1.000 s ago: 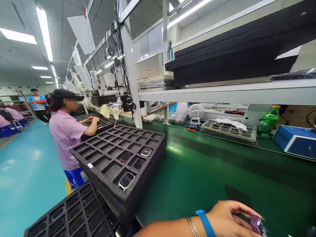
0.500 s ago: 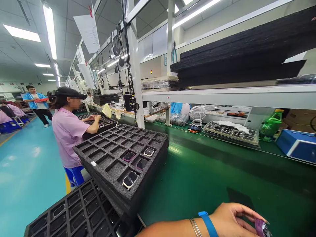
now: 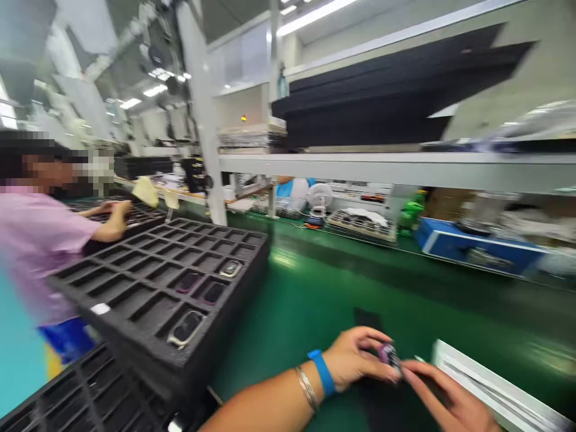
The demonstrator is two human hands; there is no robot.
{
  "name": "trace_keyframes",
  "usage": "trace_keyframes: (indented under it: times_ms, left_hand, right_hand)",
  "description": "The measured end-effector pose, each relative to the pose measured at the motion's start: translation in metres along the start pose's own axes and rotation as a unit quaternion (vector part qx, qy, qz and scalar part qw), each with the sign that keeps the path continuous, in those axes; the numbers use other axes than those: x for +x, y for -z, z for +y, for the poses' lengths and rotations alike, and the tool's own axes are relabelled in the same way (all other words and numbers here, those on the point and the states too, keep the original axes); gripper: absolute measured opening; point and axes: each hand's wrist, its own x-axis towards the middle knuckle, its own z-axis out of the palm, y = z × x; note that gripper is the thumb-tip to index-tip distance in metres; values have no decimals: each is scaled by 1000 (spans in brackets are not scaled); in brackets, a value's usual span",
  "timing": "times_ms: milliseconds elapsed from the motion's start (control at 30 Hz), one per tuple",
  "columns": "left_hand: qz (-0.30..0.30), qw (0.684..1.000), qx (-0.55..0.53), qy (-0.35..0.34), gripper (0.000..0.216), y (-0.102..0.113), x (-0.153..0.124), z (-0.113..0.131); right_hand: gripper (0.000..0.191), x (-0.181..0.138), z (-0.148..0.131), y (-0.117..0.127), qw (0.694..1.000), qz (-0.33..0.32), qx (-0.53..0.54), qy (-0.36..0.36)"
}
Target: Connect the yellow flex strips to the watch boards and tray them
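My right hand has come into view since the last frame, meeting my left hand at the purple watch case, and my view has swung right. So the work now looks two-handed. My left fingers grip the case over the surface, well short of its back edge; my right fingertips are at the case's end — blur hides whether they grip. Four watches remain near the foam tray's right edge.
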Motion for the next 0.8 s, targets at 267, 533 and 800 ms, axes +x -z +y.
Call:
trace_keyframes:
  times_ms: [267, 533, 800]
  left_hand:
    - [-88, 995, -45, 33, 46, -5, -8, 6]
    - [-87, 996, -13, 34, 42, -7, -7, 3]
    - [-68, 997, -3, 41, 40, -8, -7, 4]
  right_hand:
    - [17, 2, -20, 11, 987, -37, 142, -59]
    - [7, -4, -24, 17, 993, -18, 103, -62]
    - [10, -6, -26, 16, 997, -35, -35, 63]
